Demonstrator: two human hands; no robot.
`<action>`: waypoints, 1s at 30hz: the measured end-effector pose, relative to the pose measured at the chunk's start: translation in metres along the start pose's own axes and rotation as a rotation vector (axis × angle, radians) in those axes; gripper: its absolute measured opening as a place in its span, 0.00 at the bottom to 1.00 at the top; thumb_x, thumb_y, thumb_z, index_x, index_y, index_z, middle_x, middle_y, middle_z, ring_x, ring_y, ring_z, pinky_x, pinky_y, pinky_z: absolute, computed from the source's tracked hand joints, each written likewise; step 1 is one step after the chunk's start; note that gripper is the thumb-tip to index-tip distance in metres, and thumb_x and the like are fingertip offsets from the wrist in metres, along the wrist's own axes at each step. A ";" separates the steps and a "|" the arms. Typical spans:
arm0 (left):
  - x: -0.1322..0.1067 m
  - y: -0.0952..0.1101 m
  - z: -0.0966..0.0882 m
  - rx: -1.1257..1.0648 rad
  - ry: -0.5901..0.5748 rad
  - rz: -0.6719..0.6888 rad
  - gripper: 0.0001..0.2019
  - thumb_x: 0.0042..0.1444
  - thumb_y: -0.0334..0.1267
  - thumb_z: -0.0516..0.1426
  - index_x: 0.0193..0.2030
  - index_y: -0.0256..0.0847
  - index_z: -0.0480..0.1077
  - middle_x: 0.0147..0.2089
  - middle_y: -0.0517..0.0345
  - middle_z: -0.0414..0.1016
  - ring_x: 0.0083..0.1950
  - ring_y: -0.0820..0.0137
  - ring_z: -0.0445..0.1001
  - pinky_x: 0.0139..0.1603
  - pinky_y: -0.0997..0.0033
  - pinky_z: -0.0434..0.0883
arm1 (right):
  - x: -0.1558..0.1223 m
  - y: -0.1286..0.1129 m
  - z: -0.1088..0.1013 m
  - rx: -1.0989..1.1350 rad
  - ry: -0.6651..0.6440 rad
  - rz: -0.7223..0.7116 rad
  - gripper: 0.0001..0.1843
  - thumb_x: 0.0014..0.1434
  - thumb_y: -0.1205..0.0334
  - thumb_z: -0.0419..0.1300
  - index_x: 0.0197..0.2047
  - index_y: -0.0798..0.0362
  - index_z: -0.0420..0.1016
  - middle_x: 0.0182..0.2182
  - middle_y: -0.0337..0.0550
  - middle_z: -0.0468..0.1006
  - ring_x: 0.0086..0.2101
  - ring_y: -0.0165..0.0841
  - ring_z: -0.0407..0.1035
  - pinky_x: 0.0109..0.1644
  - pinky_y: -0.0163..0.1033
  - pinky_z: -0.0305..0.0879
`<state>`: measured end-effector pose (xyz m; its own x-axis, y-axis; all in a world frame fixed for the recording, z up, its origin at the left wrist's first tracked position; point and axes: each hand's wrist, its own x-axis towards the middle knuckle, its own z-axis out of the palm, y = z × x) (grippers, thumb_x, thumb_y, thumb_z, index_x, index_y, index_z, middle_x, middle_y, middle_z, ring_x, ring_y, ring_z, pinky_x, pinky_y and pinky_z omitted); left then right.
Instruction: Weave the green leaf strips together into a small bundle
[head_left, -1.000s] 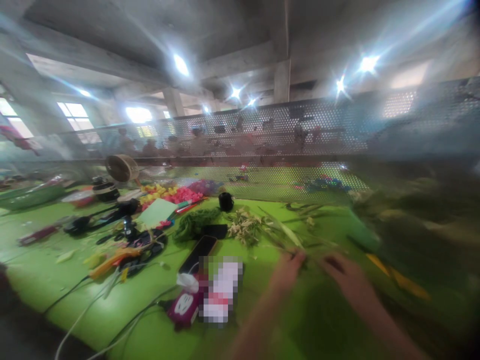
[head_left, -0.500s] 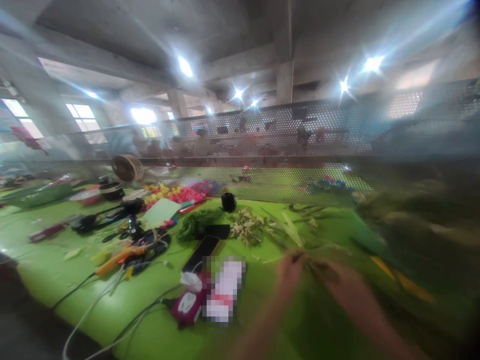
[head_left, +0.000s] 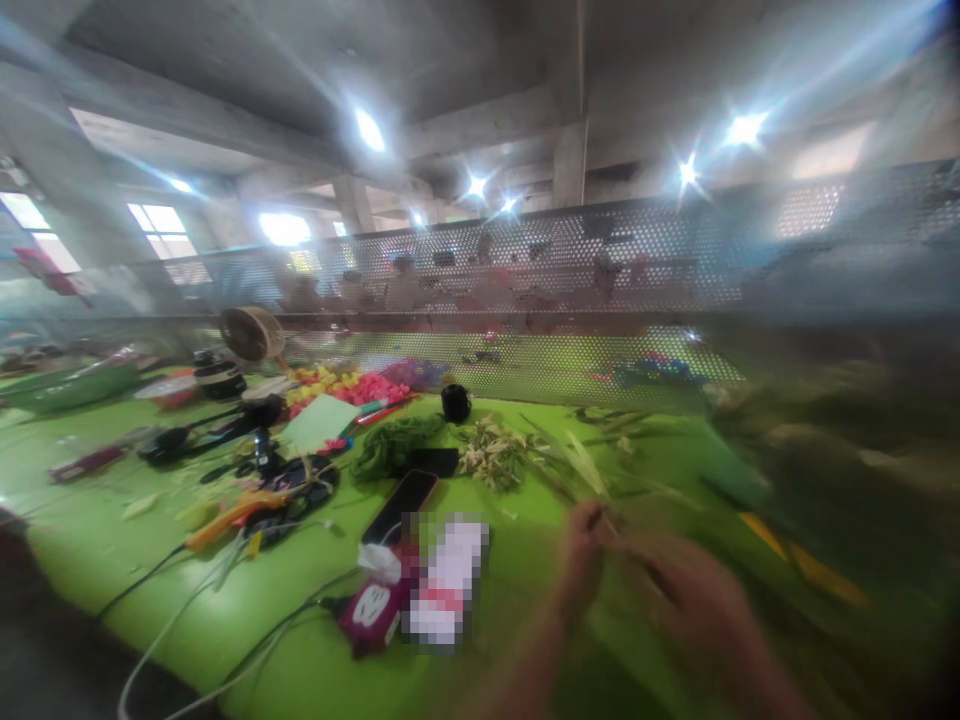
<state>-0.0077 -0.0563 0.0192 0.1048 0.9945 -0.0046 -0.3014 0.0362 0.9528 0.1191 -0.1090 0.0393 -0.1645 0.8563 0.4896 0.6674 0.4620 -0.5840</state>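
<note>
Both hands are low in the middle right of the view, over the green table (head_left: 150,560). My left hand (head_left: 579,555) has its fingers pinched round a thin green stem (head_left: 600,512) that rises toward a spray of leaves. My right hand (head_left: 686,590) is close beside it, blurred, with fingers curled toward the same stem. A pile of pale dried flower bits (head_left: 491,455) and a bundle of green foliage (head_left: 390,445) lie just beyond the hands.
A dark phone (head_left: 399,505), a pink box (head_left: 367,615) and white cables (head_left: 172,640) lie at the left front. Tools, a small fan (head_left: 251,335) and bright plastic flowers (head_left: 352,385) sit farther left. A perforated metal screen (head_left: 570,270) closes the table's far side, with people behind it.
My two hands have drawn closer together over the stem and shifted slightly toward me. The view has swung a little.
</note>
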 end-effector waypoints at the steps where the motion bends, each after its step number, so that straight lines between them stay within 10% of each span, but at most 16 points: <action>1: 0.001 0.001 -0.001 -0.022 -0.012 -0.025 0.09 0.46 0.41 0.59 0.26 0.36 0.70 0.24 0.61 0.63 0.29 0.73 0.59 0.32 0.74 0.56 | 0.003 -0.001 -0.003 0.044 0.032 0.062 0.12 0.54 0.55 0.57 0.39 0.38 0.80 0.39 0.37 0.82 0.39 0.41 0.75 0.46 0.43 0.69; 7: 0.001 0.005 -0.001 -0.174 -0.023 -0.128 0.12 0.42 0.42 0.62 0.30 0.36 0.72 0.23 0.61 0.64 0.24 0.77 0.57 0.28 0.75 0.56 | 0.023 -0.011 -0.018 0.336 0.132 0.432 0.10 0.47 0.55 0.60 0.30 0.47 0.81 0.31 0.41 0.83 0.33 0.41 0.76 0.40 0.42 0.72; 16: -0.007 0.014 0.000 -0.253 -0.106 -0.131 0.12 0.42 0.42 0.64 0.31 0.35 0.74 0.23 0.62 0.66 0.22 0.79 0.56 0.27 0.76 0.57 | 0.025 0.008 -0.010 0.494 0.069 0.534 0.13 0.46 0.52 0.60 0.33 0.49 0.80 0.35 0.44 0.83 0.37 0.42 0.75 0.40 0.45 0.72; 25: 0.001 0.008 -0.002 -0.271 -0.030 -0.146 0.18 0.39 0.48 0.66 0.29 0.35 0.72 0.22 0.63 0.65 0.22 0.80 0.57 0.24 0.76 0.53 | 0.016 0.039 0.002 -0.099 0.135 -0.179 0.16 0.56 0.64 0.55 0.46 0.44 0.76 0.50 0.44 0.74 0.52 0.40 0.66 0.58 0.50 0.59; 30: 0.008 -0.006 -0.005 -0.063 -0.077 -0.084 0.16 0.45 0.47 0.62 0.32 0.34 0.75 0.23 0.61 0.66 0.23 0.78 0.56 0.27 0.76 0.54 | 0.014 0.036 -0.002 -0.063 0.083 -0.170 0.12 0.56 0.62 0.56 0.41 0.44 0.78 0.43 0.43 0.79 0.45 0.40 0.70 0.51 0.47 0.64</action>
<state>-0.0103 -0.0479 0.0122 0.2038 0.9773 -0.0583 -0.3471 0.1278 0.9291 0.1421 -0.0809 0.0263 -0.2201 0.7444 0.6304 0.6800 0.5804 -0.4479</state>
